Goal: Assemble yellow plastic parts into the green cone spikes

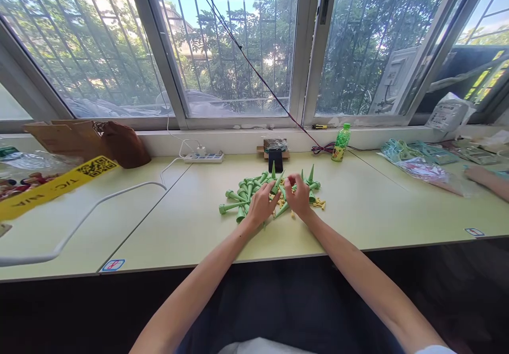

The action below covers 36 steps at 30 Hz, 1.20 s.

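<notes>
A green bottle (341, 143) stands on the far side of the table (191, 227), right of a dark cable (323, 148). A white power strip (203, 157) lies far left, near a brown bag (124, 144) and a cardboard box (63, 139).

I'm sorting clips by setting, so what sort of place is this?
Probably a small workshop or assembly room: green cone-shaped parts and small yellow pieces lie heaped on a long table by the windows, and another person's hand is at the same row.
</notes>
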{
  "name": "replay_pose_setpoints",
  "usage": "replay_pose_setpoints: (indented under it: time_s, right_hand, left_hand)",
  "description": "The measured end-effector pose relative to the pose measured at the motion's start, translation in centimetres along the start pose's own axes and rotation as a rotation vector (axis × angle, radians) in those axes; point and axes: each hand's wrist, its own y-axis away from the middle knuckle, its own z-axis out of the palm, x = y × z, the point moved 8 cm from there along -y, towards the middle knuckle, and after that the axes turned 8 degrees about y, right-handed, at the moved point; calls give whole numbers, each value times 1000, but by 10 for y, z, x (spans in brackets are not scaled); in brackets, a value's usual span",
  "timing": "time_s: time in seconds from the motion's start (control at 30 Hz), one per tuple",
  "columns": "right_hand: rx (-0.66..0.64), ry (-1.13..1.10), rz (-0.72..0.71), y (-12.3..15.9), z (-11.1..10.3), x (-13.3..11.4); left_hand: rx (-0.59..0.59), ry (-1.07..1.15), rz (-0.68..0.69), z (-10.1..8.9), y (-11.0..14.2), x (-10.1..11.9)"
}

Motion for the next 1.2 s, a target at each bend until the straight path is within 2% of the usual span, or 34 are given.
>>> replay_pose_setpoints:
  time_s: [0.27,0.6,1.2]
  right_hand:
    - [-95,27,-17,2,4,-9]
    - [-98,-22,-71,3,5,-13]
    - [-151,-34,-62,4,11,-11]
  left_hand:
    - [19,58,47,-3,-1,4]
    - [31,39,60,-3,0,3]
    - [38,37,66,-5,-1,4]
